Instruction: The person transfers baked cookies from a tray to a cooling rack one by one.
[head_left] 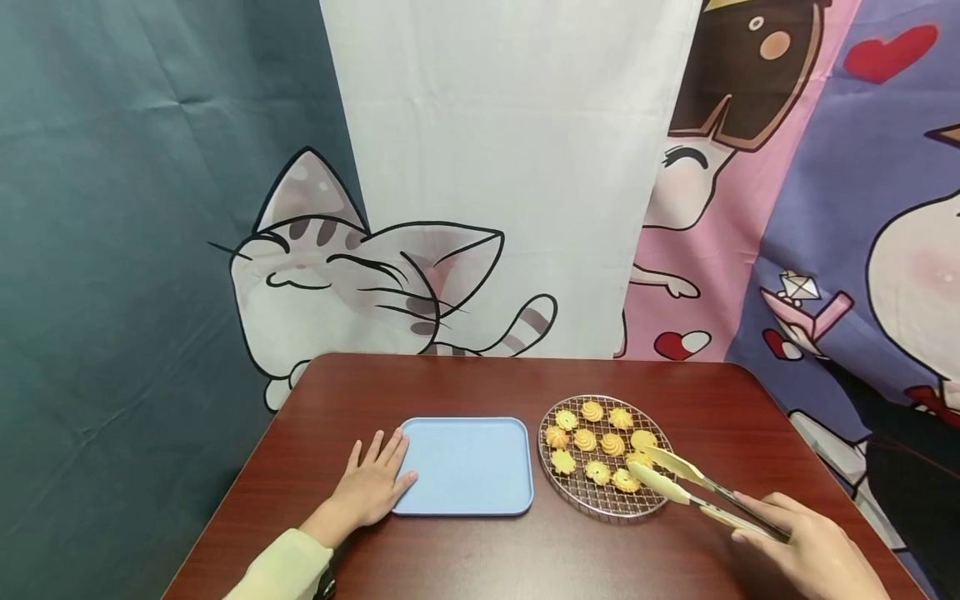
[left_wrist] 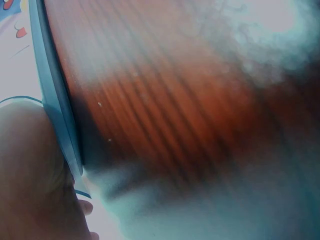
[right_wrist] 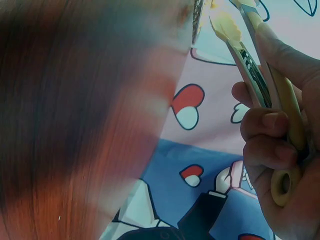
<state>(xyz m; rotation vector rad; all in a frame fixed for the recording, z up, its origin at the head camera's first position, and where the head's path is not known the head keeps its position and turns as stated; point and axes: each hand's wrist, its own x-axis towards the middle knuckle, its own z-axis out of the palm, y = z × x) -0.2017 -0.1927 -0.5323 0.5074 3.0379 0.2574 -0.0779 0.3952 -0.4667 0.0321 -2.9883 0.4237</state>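
Observation:
My left hand (head_left: pixel 369 487) lies flat with fingers spread, thumb and fingertips touching the left edge of a light blue rectangular tray (head_left: pixel 465 467). In the left wrist view, part of that hand (left_wrist: pixel 32 165) shows beside the tray's edge (left_wrist: pixel 56 95). My right hand (head_left: pixel 813 546) grips metal tongs (head_left: pixel 660 482) with cream-coloured tips, fingers wrapped round the handles (right_wrist: pixel 285 102). The tong tips are spread about a yellow piped cookie (head_left: pixel 640 459) at the right of a round wire rack (head_left: pixel 542 454). Whether they touch it I cannot tell. Several similar cookies (head_left: pixel 584 440) lie on the rack.
The dark red-brown wooden table (head_left: pixel 525 554) carries the tray and, to its right, the rack. Behind the table hangs a cloth backdrop (head_left: pixel 510 125) printed with a cartoon cat and figures. Wood surface lies in front of both.

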